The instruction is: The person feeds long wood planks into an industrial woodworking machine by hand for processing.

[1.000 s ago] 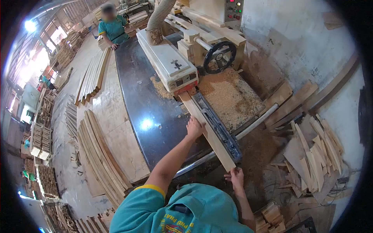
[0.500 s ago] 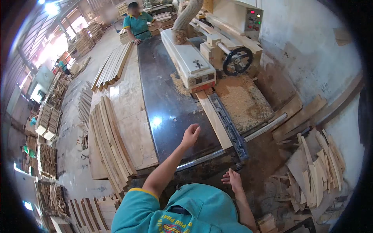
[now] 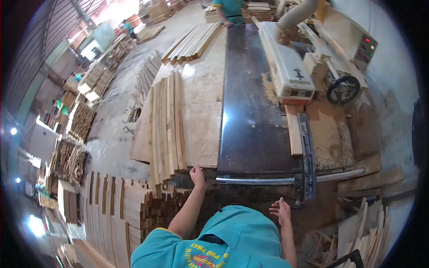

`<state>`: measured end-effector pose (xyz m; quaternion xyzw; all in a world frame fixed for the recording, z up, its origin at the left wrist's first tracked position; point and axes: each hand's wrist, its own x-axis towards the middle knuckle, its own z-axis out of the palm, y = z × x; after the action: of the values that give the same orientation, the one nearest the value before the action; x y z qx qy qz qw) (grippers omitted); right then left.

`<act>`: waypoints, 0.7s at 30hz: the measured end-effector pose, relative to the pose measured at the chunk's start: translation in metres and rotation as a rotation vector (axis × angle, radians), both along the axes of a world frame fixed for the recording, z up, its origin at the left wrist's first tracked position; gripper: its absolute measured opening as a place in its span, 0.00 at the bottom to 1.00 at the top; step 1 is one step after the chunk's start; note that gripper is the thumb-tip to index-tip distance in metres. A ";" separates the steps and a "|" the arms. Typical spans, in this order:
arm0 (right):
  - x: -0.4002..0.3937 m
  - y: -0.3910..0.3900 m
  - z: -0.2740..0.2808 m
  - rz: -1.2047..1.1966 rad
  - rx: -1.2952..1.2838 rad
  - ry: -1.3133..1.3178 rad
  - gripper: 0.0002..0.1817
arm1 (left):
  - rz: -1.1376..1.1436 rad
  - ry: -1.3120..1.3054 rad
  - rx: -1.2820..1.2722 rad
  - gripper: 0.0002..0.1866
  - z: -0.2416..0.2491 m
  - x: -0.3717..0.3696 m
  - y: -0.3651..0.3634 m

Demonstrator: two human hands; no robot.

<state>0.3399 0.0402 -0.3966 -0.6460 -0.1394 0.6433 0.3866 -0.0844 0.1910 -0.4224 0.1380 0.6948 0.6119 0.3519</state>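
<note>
My left hand (image 3: 197, 176) hangs in the air by the near end of a stack of long boards (image 3: 167, 129), its fingers loosely curled and nothing visible in them. Before my body, my right hand (image 3: 280, 211) is empty with its fingers apart, below the dark metal guide fence (image 3: 307, 156). A wooden board (image 3: 293, 134) lies along that fence, its far end hidden under the pale hood of the saw machine (image 3: 288, 67).
The dark machine table (image 3: 250, 138) has a metal bar (image 3: 254, 181) across its front. Further off, more boards (image 3: 192, 42) lie near a co-worker (image 3: 231, 11). Stacked wood (image 3: 118, 210) stands at lower left, offcuts (image 3: 364, 232) at lower right. A black handwheel (image 3: 343, 90) is at the right.
The view has turned left, so the machine sits further right. My left hand has moved from above the machine table to beside the board stack. The board under the hood reaches out less.
</note>
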 end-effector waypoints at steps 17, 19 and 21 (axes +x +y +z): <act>-0.015 0.010 0.002 0.118 -0.023 -0.032 0.25 | -0.124 -0.549 0.266 0.14 0.018 -0.010 -0.022; -0.016 0.007 0.003 0.124 -0.016 -0.033 0.25 | -0.231 -0.663 0.186 0.16 0.024 0.012 -0.028; -0.017 0.009 0.003 0.133 -0.007 -0.026 0.25 | -0.305 -0.577 0.216 0.16 0.028 0.035 -0.031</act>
<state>0.3228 0.0493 -0.3936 -0.6449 -0.1847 0.6598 0.3387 -0.0495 0.1605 -0.3949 0.0979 0.4692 0.6361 0.6047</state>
